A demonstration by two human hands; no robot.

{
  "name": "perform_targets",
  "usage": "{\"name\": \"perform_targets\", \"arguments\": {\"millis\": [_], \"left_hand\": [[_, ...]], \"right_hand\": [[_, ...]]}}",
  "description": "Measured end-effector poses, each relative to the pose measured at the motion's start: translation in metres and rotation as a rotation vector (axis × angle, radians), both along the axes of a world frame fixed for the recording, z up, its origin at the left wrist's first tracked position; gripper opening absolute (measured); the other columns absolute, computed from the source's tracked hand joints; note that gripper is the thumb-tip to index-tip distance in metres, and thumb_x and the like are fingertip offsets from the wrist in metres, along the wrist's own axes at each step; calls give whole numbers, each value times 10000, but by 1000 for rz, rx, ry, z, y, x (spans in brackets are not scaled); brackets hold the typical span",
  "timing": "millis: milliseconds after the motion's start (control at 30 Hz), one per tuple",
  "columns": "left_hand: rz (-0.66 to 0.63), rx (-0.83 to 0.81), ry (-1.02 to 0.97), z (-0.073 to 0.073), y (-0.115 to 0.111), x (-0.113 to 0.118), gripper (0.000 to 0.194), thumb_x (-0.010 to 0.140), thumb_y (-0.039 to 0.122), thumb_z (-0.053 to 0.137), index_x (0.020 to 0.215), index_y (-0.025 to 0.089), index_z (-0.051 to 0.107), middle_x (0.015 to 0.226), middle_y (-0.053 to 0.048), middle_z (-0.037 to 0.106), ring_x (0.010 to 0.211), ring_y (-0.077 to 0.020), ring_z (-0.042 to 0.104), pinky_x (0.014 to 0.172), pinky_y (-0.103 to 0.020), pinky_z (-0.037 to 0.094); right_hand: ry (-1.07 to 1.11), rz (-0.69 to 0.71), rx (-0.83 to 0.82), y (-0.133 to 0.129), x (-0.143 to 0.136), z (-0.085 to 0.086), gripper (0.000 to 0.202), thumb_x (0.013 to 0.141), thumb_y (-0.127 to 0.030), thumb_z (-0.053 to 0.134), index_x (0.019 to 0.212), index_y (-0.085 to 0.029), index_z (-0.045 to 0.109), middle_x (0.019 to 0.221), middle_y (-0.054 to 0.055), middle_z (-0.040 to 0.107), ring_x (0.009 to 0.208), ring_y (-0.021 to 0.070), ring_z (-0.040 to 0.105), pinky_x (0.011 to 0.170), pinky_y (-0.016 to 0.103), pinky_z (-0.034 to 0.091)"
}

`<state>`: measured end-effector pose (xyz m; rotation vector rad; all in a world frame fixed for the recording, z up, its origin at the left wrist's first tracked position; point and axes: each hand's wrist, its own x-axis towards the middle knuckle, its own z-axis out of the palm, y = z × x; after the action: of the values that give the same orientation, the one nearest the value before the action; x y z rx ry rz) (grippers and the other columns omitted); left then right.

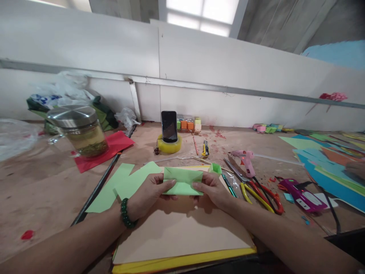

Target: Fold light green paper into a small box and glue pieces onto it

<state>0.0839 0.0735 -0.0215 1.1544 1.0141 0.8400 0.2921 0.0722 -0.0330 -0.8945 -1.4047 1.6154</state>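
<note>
Your left hand (148, 193) and right hand (216, 189) each pinch one end of a light green paper piece (183, 176), thumbs in front, fingers behind. The piece is held above the pale board (182, 236), near its far edge.

Condition: creases run lengthwise and near the upper corners, and the lower part appears doubled. Folding is judged partway done; the piece is not a closed form. Beyond your right hand stands a small green box (216, 168), its walls already shaped. Flat green sheets (110, 192) beside your left hand show no box form.

Edges and room: the board extends from your hands toward you, ending in a yellow front edge (185, 261). Your right side is tighter: a teal pen (229, 185), red-handled scissors (254, 186) and a pink glue gun (245, 161) lie there on the surface (48, 201). Ahead, a phone (169, 126) leans upright on a yellow tape roll (169, 146).
</note>
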Motion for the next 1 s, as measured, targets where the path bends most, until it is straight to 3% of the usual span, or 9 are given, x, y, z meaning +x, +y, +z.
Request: {"name": "perform_targets", "arguments": {"millis": [167,333,467,700,800,900,1000], "left_hand": [[15,-54,-49,4,-1,0,423,574,483,806,767,124,692,673,-33,699,560,-139,649,511,-208,488],[49,-69,-72,9,-2,2,364,589,394,789,821,129,699,692,-31,706,554,-128,656,512,-197,492],[42,-130,-76,9,-3,1,341,625,398,766,802,122,669,639,-31,699,482,-109,636,456,-167,449],[78,-253,-111,17,-4,0,239,797,342,578,761,110,623,596,-80,706,446,-135,628,432,-182,429],[91,-290,-127,20,-5,0,304,844,360,483,724,115,616,555,-71,690,429,-140,619,433,-195,439],[24,-301,-111,20,-5,-1,310,790,420,565,757,117,626,566,-59,696,439,-142,626,454,-203,465],[-32,-227,-41,16,-5,-3,288,664,370,727,755,123,611,614,-52,712,451,-121,626,456,-184,462]], "right_hand": [[-14,-44,-8,1,0,-1,284,704,-428,717,790,-162,663,567,-12,645,443,109,594,443,218,493],[6,-98,-58,2,-1,-3,241,671,-277,669,873,-171,746,557,-5,665,458,102,597,455,210,485],[45,-113,-54,4,-1,-4,208,619,-174,585,733,-182,758,555,-12,668,455,86,591,445,182,465],[42,-71,-46,4,0,-2,153,611,-160,578,677,-160,716,552,-15,663,446,73,575,453,165,457],[22,-59,-67,3,-1,-1,113,631,-192,597,680,-164,695,560,-15,663,434,75,566,442,171,449],[-7,-57,-56,2,-3,-2,105,639,-195,595,682,-166,686,555,-21,649,447,79,565,442,173,435],[-20,-24,-40,2,-2,-3,107,645,-195,583,684,-171,680,558,-26,637,461,83,559,465,188,440]]}}
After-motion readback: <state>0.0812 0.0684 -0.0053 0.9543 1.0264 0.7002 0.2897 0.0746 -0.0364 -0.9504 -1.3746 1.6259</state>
